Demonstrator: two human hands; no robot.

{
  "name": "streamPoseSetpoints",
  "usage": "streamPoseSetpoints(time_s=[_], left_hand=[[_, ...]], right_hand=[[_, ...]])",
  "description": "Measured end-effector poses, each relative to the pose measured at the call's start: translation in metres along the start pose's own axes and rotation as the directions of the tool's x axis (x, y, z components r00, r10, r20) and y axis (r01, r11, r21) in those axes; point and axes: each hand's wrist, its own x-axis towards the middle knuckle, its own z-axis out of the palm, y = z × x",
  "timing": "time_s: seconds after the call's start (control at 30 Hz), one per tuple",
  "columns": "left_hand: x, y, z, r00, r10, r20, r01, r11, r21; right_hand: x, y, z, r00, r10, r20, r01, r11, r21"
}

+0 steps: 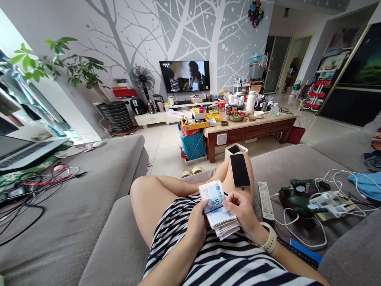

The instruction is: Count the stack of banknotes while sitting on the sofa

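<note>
Banknotes (218, 208) held between both hands, folded stack at chest: left hand (196, 226) cradling underneath, right hand (241, 210) pinching top note's edge. Smartphone (239, 170) lying on knee (224, 171), just beyond.

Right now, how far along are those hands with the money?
Hard to tell exactly. Done: the 10 note is fanned up off the pile. In hand: the right hand pinches that note at its edge, and the left hand holds the notes from below. Left: the pile underneath sits bunched together.
</note>
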Motion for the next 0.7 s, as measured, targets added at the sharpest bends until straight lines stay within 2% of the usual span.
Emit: streamPoseSetpoints(time_s=[0.2,0.4,0.7], left_hand=[[-0.0022,0.0001,-0.0027,0.998,0.057,-0.038,-0.053,0.995,0.082],[-0.0060,0.0027,0.0039,0.995,0.096,0.007,-0.096,0.985,0.140],[-0.0034,-0.0004,0.0035,0.997,0.077,-0.028,-0.071,0.984,0.164]], right_hand=[[0.0044,0.0051,-0.0009,0.996,0.048,-0.073,-0.048,0.999,0.009],[0.0067,0.0057,-0.0016,0.995,0.031,-0.093,-0.031,1.000,0.002],[0.0068,0.0093,-0.0015,0.993,-0.006,-0.117,0.001,0.999,-0.043]])
